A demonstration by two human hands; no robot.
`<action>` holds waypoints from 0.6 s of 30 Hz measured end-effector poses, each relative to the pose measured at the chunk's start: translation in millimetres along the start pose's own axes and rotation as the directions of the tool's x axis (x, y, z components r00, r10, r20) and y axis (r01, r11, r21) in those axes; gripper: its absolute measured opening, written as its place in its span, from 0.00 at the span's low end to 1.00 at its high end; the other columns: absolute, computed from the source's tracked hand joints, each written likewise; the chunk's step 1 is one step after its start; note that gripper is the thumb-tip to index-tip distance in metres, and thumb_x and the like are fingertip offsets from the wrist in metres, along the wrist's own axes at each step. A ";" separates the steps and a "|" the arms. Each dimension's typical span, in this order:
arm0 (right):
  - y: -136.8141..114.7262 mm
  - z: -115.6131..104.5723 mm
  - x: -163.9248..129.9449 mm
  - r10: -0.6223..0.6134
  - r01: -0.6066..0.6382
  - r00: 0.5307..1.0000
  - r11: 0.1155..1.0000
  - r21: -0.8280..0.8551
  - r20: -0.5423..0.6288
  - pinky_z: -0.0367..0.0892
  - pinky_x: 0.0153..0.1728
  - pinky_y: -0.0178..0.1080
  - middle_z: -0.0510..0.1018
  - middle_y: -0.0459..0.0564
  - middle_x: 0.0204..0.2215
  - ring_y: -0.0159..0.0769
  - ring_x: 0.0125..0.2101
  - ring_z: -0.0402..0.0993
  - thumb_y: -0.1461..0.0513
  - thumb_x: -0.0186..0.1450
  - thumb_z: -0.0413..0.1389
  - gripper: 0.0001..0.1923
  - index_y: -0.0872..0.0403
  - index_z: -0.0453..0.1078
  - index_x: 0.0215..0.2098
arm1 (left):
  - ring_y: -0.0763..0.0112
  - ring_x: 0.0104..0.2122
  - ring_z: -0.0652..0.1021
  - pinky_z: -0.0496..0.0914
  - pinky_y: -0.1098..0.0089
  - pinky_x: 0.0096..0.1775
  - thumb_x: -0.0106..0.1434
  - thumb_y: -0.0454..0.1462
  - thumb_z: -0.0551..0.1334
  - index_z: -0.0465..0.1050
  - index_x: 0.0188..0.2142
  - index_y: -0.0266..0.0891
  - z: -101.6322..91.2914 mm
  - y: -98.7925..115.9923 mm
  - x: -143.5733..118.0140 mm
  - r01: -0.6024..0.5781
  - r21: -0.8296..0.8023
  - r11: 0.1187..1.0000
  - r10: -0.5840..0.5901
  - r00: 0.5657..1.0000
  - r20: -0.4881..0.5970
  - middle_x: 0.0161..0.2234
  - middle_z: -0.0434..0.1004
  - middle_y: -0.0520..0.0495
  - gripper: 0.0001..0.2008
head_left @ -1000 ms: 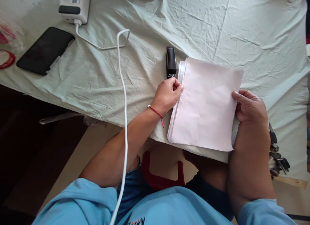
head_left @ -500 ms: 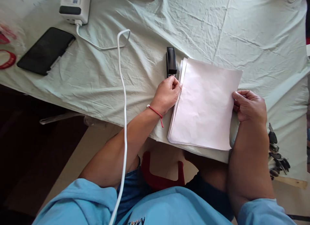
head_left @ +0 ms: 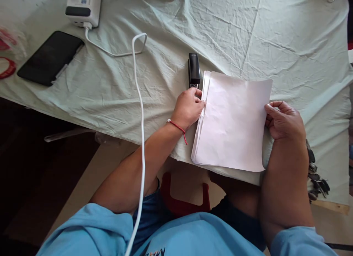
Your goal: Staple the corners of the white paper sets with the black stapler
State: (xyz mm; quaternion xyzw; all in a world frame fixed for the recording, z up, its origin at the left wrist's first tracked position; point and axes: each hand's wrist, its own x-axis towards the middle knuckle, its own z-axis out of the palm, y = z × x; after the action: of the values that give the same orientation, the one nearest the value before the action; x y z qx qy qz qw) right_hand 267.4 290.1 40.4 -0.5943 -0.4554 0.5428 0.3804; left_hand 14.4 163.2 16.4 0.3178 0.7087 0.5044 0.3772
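A small stack of white paper sheets [head_left: 234,123] lies near the front edge of the cloth-covered table, its left edges slightly fanned. My left hand [head_left: 189,107], with a red thread bracelet on the wrist, pinches the stack's left edge. Gripping the right edge between thumb and fingers is my right hand [head_left: 285,120]. Just beyond my left hand lies a black stapler [head_left: 194,69], close to the paper's upper left corner; its near end is partly hidden by my fingers.
A black phone [head_left: 51,57] lies at the left. Behind it stands a white power adapter [head_left: 84,9], whose white cable [head_left: 140,98] runs across the table toward me. Keys [head_left: 317,178] lie beside my right forearm. A red band [head_left: 7,67] is at the far left.
The top sheet has shifted so more sheet edges show along the left side. The fingers of my left hand have spread slightly; my right hand still holds the right edge.
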 end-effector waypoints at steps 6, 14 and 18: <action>-1.9 -0.1 -3.7 0.024 -0.031 0.993 0.998 0.056 0.117 0.67 0.18 0.29 0.74 0.40 0.20 0.27 0.19 0.68 0.63 0.42 0.75 0.21 0.53 0.70 0.29 | 0.69 0.27 0.70 0.61 0.70 0.29 0.58 0.27 0.60 0.70 0.25 0.41 1.1 -6.0 5.9 -0.119 0.134 0.984 0.114 0.993 0.038 0.23 0.71 0.50 0.09; -0.4 0.4 -4.1 0.002 -0.009 0.990 0.999 0.047 0.143 0.64 0.18 0.29 0.73 0.39 0.20 0.25 0.18 0.65 0.61 0.44 0.77 0.22 0.53 0.70 0.29 | 0.69 0.26 0.67 0.62 0.68 0.29 0.59 0.27 0.59 0.66 0.21 0.42 1.0 -5.5 5.6 -0.137 0.167 0.976 0.135 0.991 0.027 0.21 0.67 0.51 0.13; -0.5 1.6 -4.6 0.009 -0.015 0.990 0.999 0.039 0.141 0.63 0.18 0.30 0.72 0.39 0.21 0.25 0.19 0.65 0.61 0.45 0.77 0.22 0.53 0.70 0.29 | 0.69 0.25 0.69 0.62 0.68 0.28 0.66 0.31 0.58 0.65 0.22 0.42 0.8 -2.6 2.7 -0.118 0.145 0.982 0.116 0.993 0.017 0.22 0.66 0.50 0.15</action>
State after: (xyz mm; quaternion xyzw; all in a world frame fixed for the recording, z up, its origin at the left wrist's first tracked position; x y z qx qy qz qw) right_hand 265.7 285.8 42.1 -0.5496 -0.4665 0.5946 0.3560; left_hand 13.6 165.0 13.2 0.3878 0.7220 0.4713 0.3259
